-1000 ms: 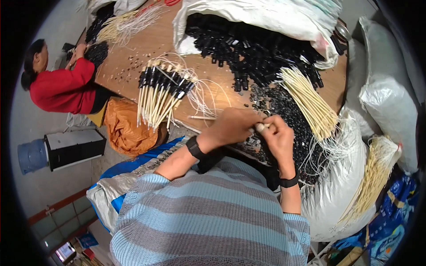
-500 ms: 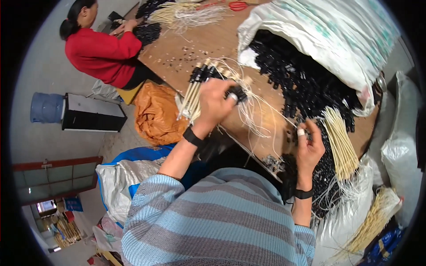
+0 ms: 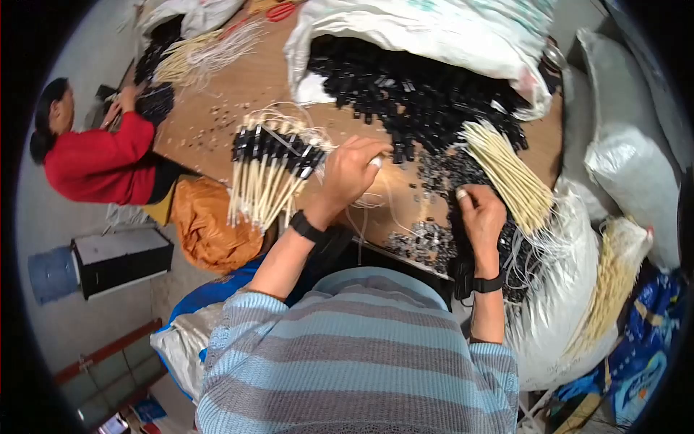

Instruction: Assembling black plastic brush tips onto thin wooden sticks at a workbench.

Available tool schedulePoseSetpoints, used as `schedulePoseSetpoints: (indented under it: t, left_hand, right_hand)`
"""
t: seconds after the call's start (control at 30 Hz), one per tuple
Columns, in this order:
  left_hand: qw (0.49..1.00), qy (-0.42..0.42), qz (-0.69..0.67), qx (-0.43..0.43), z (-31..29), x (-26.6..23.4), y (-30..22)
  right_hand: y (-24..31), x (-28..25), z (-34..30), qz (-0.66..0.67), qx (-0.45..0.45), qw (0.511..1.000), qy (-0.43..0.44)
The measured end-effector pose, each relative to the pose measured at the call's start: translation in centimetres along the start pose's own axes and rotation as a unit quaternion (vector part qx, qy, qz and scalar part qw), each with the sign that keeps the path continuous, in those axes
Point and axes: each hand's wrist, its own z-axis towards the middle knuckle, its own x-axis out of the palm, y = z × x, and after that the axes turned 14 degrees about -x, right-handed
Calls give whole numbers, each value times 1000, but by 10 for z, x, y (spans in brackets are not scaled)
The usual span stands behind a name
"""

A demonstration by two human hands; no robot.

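Note:
My left hand (image 3: 353, 173) is over the middle of the table, thumb and fingers drawn together; what they pinch, if anything, is hidden. White wrapping covers its thumb tip. Just left of it lies a row of cream cords with black plastic pieces (image 3: 269, 148) near their upper ends and thin white strings. My right hand (image 3: 483, 215) curls its fingers at the edge of a pile of small dark clips (image 3: 444, 173); I cannot make out anything in its grip. Right of that hand rests a bundle of plain cream cords (image 3: 510, 173).
A big white woven sack (image 3: 426, 32) spills black plastic pieces (image 3: 405, 94) across the table (image 3: 206, 145). Red scissors (image 3: 281, 11) and more cords (image 3: 191, 58) lie at the back. A co-worker in red (image 3: 101, 159) sits at far left. Full sacks (image 3: 625, 145) crowd the right side.
My view has swung right. My left hand has moved away from the row of cords, and the black piece at its fingers no longer shows. My right hand has come down to the clips.

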Motion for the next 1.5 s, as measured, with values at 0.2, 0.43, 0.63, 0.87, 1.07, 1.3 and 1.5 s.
schedulePoseSetpoints:
  t: [0.2, 0.43, 0.63, 0.87, 1.07, 1.3, 1.5]
  left_hand:
    - [996, 3, 86, -8, 30, 54, 19]
    - [984, -36, 153, 87, 24, 55, 4]
    - [995, 82, -41, -31, 8, 49, 6]
    - [972, 149, -155, -94, -8, 45, 10]
    - [986, 123, -93, 71, -18, 57, -13]
    - [984, -16, 56, 169, -13, 36, -26]
    - [987, 72, -29, 139, -25, 41, -31]
  right_hand:
    - [-57, -40, -15, -220, 73, 970, 70]
    - [-61, -38, -12, -213, 42, 976, 9]
    - [-28, -46, -4, -34, -82, 996, 32]
    - [10, -31, -13, 88, -98, 987, 96]
    - [29, -7, -16, 5, -233, 969, 86]
    - [14, -45, -11, -103, -57, 986, 120]
    - [4, -31, -14, 309, 35, 950, 24]
